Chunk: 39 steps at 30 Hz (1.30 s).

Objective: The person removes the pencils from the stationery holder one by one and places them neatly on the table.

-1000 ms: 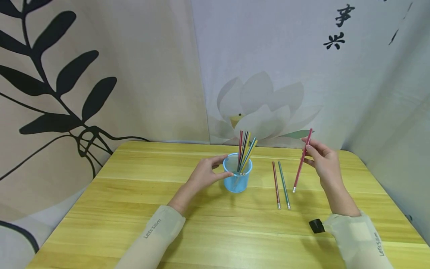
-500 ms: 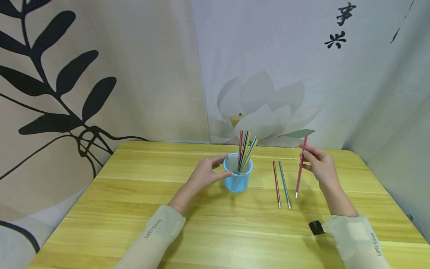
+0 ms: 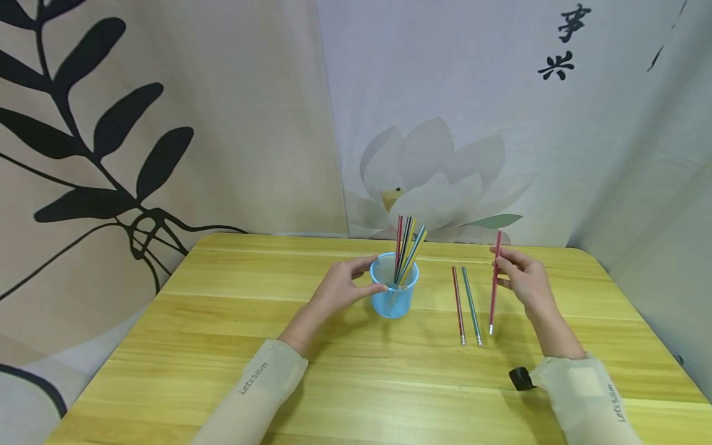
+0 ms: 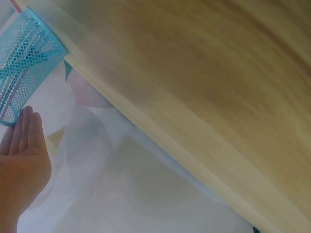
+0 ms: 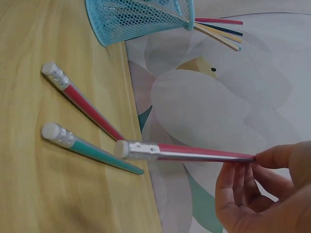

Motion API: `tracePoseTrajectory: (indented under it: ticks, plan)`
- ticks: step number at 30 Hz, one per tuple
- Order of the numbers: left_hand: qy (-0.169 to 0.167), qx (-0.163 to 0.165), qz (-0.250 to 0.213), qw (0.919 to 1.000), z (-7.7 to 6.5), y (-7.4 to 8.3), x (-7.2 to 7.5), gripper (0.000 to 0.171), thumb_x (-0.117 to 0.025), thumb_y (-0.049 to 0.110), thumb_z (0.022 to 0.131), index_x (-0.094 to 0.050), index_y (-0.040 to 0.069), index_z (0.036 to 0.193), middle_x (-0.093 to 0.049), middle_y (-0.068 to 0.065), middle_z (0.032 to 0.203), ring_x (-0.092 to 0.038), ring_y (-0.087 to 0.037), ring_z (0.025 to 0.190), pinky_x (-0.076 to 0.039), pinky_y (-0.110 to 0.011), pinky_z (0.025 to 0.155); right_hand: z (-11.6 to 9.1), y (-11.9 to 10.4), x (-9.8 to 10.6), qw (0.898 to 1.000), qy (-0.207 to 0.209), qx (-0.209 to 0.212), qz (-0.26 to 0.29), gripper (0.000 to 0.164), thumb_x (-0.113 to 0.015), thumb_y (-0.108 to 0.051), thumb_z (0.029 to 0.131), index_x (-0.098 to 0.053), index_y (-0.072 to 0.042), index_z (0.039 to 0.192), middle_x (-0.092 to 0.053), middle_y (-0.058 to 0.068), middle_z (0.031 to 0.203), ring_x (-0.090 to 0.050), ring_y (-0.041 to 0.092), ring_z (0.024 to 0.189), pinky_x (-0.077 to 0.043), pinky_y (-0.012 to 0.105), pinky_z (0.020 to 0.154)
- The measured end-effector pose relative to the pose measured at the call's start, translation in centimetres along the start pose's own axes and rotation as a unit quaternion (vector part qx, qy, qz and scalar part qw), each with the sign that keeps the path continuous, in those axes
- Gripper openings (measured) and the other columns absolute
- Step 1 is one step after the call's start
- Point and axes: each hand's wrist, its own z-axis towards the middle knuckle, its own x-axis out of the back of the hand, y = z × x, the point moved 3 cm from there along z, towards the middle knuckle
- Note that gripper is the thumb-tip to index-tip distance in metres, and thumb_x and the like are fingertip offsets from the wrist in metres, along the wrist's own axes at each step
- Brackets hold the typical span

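A light blue mesh pencil cup [image 3: 392,304] stands upright on the table with several pencils [image 3: 408,250] leaning in it. My left hand [image 3: 336,287] holds the cup at its left side, thumb on the near rim and fingers toward the far side; the left wrist view shows this hand [image 4: 24,165] with its fingertips at the mesh. My right hand [image 3: 528,278] pinches a red pencil [image 3: 494,296] between thumb and fingertips, its white eraser end pointing down. Left of it, another red pencil [image 3: 458,306] and a green pencil [image 3: 471,306] lie side by side.
The wooden table [image 3: 222,321] ends at a back edge against a printed cloth backdrop [image 3: 267,123]. A small black object [image 3: 521,378] sticks out by the right sleeve cuff [image 3: 567,377].
My right hand has moved a little left and downward with the red pencil, which now stands more upright. The left hand and the cup have stayed in place.
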Motion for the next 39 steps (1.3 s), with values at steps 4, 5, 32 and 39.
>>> tracePoseTrajectory:
  ticks: [4, 5, 32, 39]
  plan:
    - [0.0, 0.0, -0.001, 1.0, 0.0, -0.1, 0.0, 0.069, -0.083, 0.035, 0.081, -0.057, 0.012, 0.141, -0.063, -0.008, 0.138, -0.063, -0.024, 0.126, -0.052, -0.034, 0.108, 0.1, 0.5, -0.1, 1.0, -0.01, -0.006, -0.009, 0.049, -0.048, -0.022, 0.106, -0.044, 0.007, 0.145, -0.058, -0.018, 0.095, -0.059, -0.005, 0.085, -0.06, 0.013, 0.076]
    - [0.0, 0.0, -0.002, 1.0, 0.0, -0.1, 0.0, 0.069, -0.083, 0.035, 0.081, -0.057, 0.012, 0.141, -0.063, -0.008, 0.138, -0.063, -0.024, 0.126, -0.052, -0.034, 0.108, 0.2, 0.6, -0.1, 1.0, -0.013, -0.008, -0.011, 0.048, -0.048, -0.021, 0.106, -0.043, 0.007, 0.145, -0.057, -0.017, 0.096, -0.059, -0.005, 0.086, -0.06, 0.013, 0.077]
    - [-0.002, 0.009, 0.003, 1.0, 0.0, 0.2, 0.0, 0.069, -0.082, 0.037, 0.081, -0.057, 0.013, 0.141, -0.063, -0.007, 0.138, -0.063, -0.024, 0.126, -0.052, -0.034, 0.108, 1.6, 3.9, -0.7, 0.995, -0.071, -0.066, -0.024, 0.05, -0.054, -0.009, 0.103, -0.038, 0.014, 0.144, -0.061, -0.01, 0.093, -0.061, -0.005, 0.079, -0.062, 0.019, 0.078]
    - [-0.001, 0.007, 0.001, 1.0, -0.1, 0.2, 0.0, 0.069, -0.082, 0.036, 0.081, -0.057, 0.012, 0.141, -0.064, -0.008, 0.137, -0.063, -0.024, 0.125, -0.053, -0.034, 0.108, 2.0, 4.6, -0.8, 0.993, -0.081, -0.08, -0.022, 0.048, -0.056, -0.008, 0.101, -0.042, 0.015, 0.14, -0.064, -0.01, 0.09, -0.064, -0.001, 0.076, -0.062, 0.018, 0.073]
